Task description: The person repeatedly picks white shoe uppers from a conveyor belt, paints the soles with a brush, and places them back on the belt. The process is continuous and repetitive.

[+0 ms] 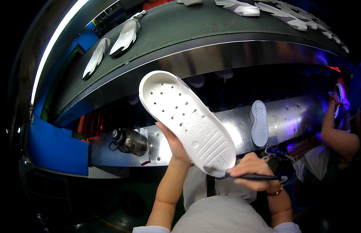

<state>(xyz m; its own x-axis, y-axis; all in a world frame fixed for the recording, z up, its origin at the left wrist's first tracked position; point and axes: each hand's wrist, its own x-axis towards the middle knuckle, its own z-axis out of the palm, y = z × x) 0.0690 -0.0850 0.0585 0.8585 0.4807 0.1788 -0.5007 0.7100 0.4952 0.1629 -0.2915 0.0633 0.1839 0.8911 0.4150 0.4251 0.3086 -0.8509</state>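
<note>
A white shoe sole [188, 120] is tilted in front of me, its inner face up, with small holes at the wide far end and ridges toward the near end. My left hand [174, 143] grips it from the left side and beneath; most of those fingers are hidden behind it. In my right hand [252, 171] is a slim black-handled tool [260, 177], held nearly level. Its dark tip meets the sole's near end, and I cannot make out whether that tip is a brush.
A steel ledge [235, 116] carries a dark bottle [130, 140] at left and a flat white insole-shaped piece [259, 123] at right. Beyond, a green conveyor belt [168, 29] bears several white-and-grey soles [126, 37]. At right, another person's arm [336, 128] holds a shoe part.
</note>
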